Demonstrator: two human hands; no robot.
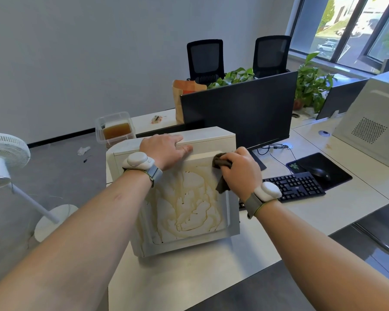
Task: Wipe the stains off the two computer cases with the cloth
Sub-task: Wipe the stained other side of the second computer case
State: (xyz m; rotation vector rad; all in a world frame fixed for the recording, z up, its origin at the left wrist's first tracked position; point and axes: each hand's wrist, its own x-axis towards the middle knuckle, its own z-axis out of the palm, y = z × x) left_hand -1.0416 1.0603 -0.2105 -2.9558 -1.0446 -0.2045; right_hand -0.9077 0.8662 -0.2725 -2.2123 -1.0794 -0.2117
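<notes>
Observing from the head view, we take the near computer case [184,198] as our landmark; it stands on the white desk [211,277] directly in front of the person. Its side panel facing the camera carries brownish-yellow stains [189,212] in curling streaks over most of its recessed area.

We note the left hand [164,150] resting on the top edge of this case, fingers straight and lying close together, holding nothing, thumb over the front lip. The right hand [239,170] is at the upper right corner of the stained panel, fingers curled round a dark cloth [222,167], which it presses against the panel; a tail of the cloth hangs below the hand. Both wrists wear white band-mounted devices.

Right of the case and well apart from it, a second computer case [373,122] leans on the same run of desks, its vented side toward us; we cannot tell whether it is stained. Behind the near case stands a black monitor [238,113]. To the case's right lie a black keyboard [296,185] and a mouse [320,173] on a dark mat. Behind the case to its left sits a clear container [115,129] with brown liquid. Left of the case, on the floor, stands a white fan [5,156].
</notes>
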